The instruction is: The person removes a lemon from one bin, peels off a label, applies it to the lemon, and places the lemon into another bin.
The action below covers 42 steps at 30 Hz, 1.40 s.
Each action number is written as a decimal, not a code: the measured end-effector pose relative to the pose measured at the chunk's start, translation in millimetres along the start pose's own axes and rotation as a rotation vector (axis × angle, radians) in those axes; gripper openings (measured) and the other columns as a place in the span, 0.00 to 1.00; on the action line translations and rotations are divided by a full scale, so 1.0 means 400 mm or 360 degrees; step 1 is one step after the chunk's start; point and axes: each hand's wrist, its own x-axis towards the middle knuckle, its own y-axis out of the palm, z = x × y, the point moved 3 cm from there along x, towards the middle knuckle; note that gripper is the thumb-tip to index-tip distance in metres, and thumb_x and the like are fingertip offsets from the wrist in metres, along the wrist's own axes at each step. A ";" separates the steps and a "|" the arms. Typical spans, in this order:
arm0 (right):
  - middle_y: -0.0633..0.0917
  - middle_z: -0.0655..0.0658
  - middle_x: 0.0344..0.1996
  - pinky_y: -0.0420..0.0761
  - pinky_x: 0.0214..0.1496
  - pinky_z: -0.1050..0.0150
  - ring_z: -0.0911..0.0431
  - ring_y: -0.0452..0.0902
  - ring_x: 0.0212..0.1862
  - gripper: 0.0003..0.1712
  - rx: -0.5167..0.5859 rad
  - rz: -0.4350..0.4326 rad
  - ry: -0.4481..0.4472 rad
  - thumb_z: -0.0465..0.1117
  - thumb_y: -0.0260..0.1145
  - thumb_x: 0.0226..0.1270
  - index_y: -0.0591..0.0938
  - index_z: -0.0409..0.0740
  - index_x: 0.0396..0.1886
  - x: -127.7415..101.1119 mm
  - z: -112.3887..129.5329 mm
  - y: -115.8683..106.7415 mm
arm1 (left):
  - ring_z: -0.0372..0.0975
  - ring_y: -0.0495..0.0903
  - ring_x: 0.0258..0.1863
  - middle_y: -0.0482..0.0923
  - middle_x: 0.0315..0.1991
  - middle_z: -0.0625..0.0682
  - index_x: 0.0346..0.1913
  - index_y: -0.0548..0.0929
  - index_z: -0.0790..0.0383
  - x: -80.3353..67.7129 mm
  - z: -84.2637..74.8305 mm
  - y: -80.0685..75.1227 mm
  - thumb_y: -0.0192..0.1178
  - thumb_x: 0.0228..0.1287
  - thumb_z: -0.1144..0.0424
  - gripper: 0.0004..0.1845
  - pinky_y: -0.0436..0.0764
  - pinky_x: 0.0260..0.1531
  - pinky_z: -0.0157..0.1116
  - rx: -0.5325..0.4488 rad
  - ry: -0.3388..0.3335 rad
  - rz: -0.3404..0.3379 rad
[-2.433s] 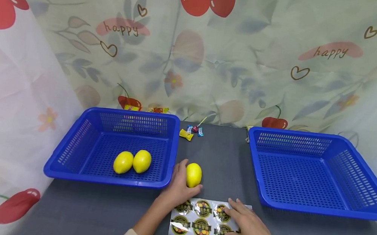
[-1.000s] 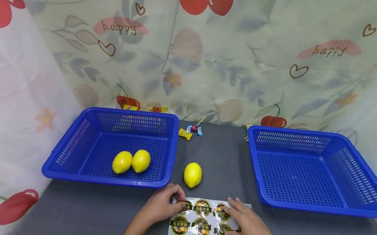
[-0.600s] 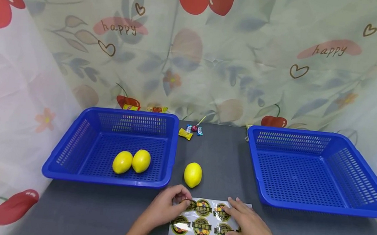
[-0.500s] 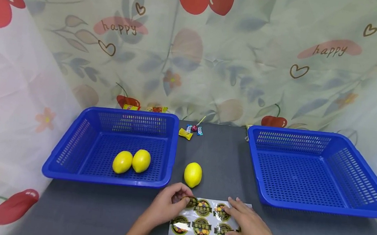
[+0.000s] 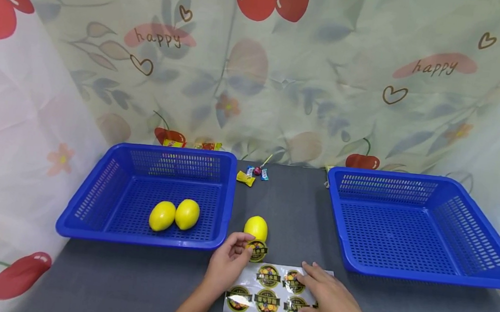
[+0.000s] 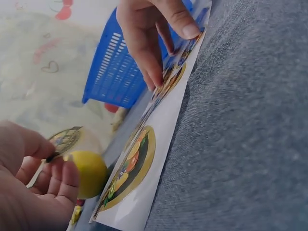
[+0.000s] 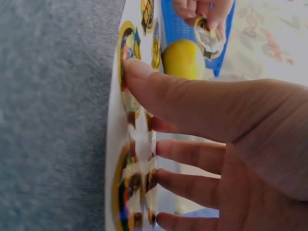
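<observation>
The head view looks down across the desk (image 5: 129, 285); both wrist views skim it closely from opposite ends, sharing the sheet (image 6: 159, 139) and lemon (image 7: 183, 58).

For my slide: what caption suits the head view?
Left hand pinches a sticker at a lemon; right hand presses the sheet.

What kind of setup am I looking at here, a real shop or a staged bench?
Most likely a staged tabletop booth, not a shop: cherry-print curtains wall in a grey table holding just two blue baskets, three lemons and a sticker sheet.
</observation>
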 end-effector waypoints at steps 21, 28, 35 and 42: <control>0.81 0.42 0.59 0.77 0.60 0.45 0.44 0.77 0.61 0.27 0.0130 -0.0345 0.0024 0.47 0.74 0.63 0.81 0.41 0.60 0.061 0.014 -0.039 | 0.43 0.78 0.43 0.81 0.46 0.59 0.55 0.78 0.68 0.077 0.012 0.052 0.64 0.68 0.70 0.15 0.77 0.43 0.30 -0.0333 0.0117 -0.0419; 0.81 0.45 0.59 0.83 0.50 0.51 0.48 0.81 0.54 0.29 0.0358 -0.0384 0.0154 0.44 0.73 0.65 0.78 0.43 0.64 0.108 0.015 -0.033 | 0.43 0.78 0.42 0.81 0.46 0.61 0.54 0.78 0.70 0.093 0.014 0.053 0.64 0.68 0.71 0.14 0.77 0.41 0.29 -0.0320 0.0169 -0.0540; 0.77 0.41 0.63 0.85 0.45 0.56 0.47 0.81 0.53 0.32 0.0670 -0.0312 0.0226 0.44 0.70 0.68 0.73 0.42 0.70 0.170 0.025 -0.021 | 0.42 0.78 0.38 0.82 0.43 0.61 0.55 0.78 0.69 0.100 0.017 0.057 0.64 0.67 0.71 0.15 0.77 0.36 0.29 -0.0286 0.0148 -0.0593; 0.73 0.36 0.66 0.85 0.45 0.51 0.46 0.83 0.50 0.35 0.1063 -0.0264 0.0277 0.45 0.67 0.71 0.68 0.41 0.73 0.239 0.032 0.001 | 0.45 0.79 0.37 0.82 0.42 0.65 0.53 0.78 0.73 0.107 0.011 0.059 0.62 0.66 0.76 0.14 0.76 0.36 0.29 -0.0225 0.0129 -0.0634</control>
